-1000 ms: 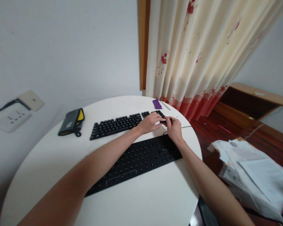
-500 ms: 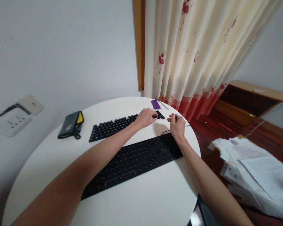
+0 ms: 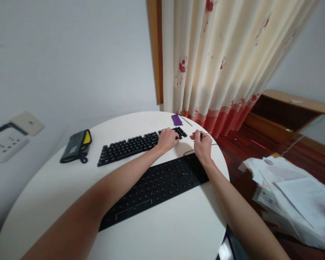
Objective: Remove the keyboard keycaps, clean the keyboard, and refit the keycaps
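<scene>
Loose black keycaps (image 3: 128, 147) lie in keyboard order across the back of the round white table (image 3: 151, 231). My left hand (image 3: 168, 140) is at the right part of these rows, thumb and fingers pinched on a small dark keycap (image 3: 177, 138), partly hidden by the fingers. Nearer to me lies a black keyboard base (image 3: 162, 182) with its caps off and bare switches showing; my left forearm covers part of it. Above its right end, my right hand (image 3: 202, 147) is closed around a thin wire keycap puller (image 3: 202, 135) with a black handle.
A grey and yellow pouch (image 3: 76, 146) sits at the table's left. Behind the keycaps are a purple cloth (image 3: 176, 119) and a thin pale stick (image 3: 186, 121). A black cable (image 3: 189, 152) runs off the right edge. Papers and plastic bags (image 3: 295, 195) are piled to the right.
My left hand has moved slightly down relative to the keycap rows, its fingers still pinched. My right hand keeps its hold and nearly its place. The whole view has shifted a little.
</scene>
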A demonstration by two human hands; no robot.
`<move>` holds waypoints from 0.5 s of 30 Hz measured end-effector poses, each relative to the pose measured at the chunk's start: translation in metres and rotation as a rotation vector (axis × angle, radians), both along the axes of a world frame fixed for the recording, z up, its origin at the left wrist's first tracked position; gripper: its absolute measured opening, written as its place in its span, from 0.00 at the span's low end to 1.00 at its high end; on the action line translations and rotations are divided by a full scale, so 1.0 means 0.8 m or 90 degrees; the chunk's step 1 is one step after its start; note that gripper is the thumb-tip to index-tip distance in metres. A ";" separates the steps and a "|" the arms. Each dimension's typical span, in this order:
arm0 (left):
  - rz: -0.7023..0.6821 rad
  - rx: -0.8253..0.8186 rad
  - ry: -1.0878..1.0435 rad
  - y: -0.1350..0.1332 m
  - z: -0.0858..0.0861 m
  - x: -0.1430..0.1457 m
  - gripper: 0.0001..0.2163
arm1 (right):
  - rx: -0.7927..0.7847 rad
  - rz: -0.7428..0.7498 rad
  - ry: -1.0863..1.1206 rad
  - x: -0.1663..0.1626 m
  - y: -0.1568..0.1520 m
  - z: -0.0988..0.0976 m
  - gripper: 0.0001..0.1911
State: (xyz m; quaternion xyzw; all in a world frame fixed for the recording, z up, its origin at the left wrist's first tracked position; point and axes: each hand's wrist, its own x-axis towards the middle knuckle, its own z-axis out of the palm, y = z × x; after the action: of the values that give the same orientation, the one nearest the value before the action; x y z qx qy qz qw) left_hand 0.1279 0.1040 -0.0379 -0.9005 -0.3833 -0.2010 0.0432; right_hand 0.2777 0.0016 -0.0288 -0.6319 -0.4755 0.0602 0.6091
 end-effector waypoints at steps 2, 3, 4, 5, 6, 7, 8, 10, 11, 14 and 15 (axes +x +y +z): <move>0.001 0.008 -0.010 0.001 -0.002 0.000 0.07 | 0.001 -0.002 0.000 0.000 0.000 0.000 0.24; 0.000 0.014 -0.016 0.001 -0.003 0.000 0.07 | 0.001 -0.001 -0.001 0.000 0.000 0.000 0.24; -0.002 0.021 -0.024 0.002 -0.003 0.000 0.06 | 0.000 0.001 -0.001 0.000 0.000 0.001 0.24; -0.005 0.029 -0.031 0.002 -0.003 0.000 0.06 | -0.001 0.002 -0.002 0.000 -0.001 0.002 0.24; -0.009 0.037 -0.038 0.002 -0.004 0.001 0.06 | -0.002 0.003 -0.001 0.000 -0.002 0.002 0.25; -0.012 0.042 -0.044 0.002 -0.004 0.001 0.05 | -0.004 0.004 -0.001 -0.001 -0.002 0.003 0.25; -0.015 0.047 -0.048 0.003 -0.004 0.001 0.05 | -0.007 0.004 0.000 -0.001 -0.003 0.004 0.25; -0.018 0.051 -0.053 0.002 -0.004 0.001 0.05 | -0.010 0.004 0.002 -0.002 -0.003 0.004 0.25; -0.016 0.052 -0.055 0.002 -0.003 0.001 0.05 | -0.010 0.005 0.003 -0.002 -0.003 0.004 0.25; -0.011 0.048 -0.055 0.002 -0.003 0.001 0.05 | -0.007 0.007 0.006 -0.001 -0.003 0.003 0.25; -0.010 0.045 -0.052 0.003 -0.003 0.001 0.05 | -0.004 0.008 0.008 -0.001 -0.003 0.003 0.25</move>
State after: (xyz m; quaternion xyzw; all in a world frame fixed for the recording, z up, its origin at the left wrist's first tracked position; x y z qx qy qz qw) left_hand 0.1290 0.1061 -0.0401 -0.8924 -0.3701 -0.2517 0.0579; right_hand 0.2766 -0.0004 -0.0261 -0.6305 -0.4751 0.0693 0.6098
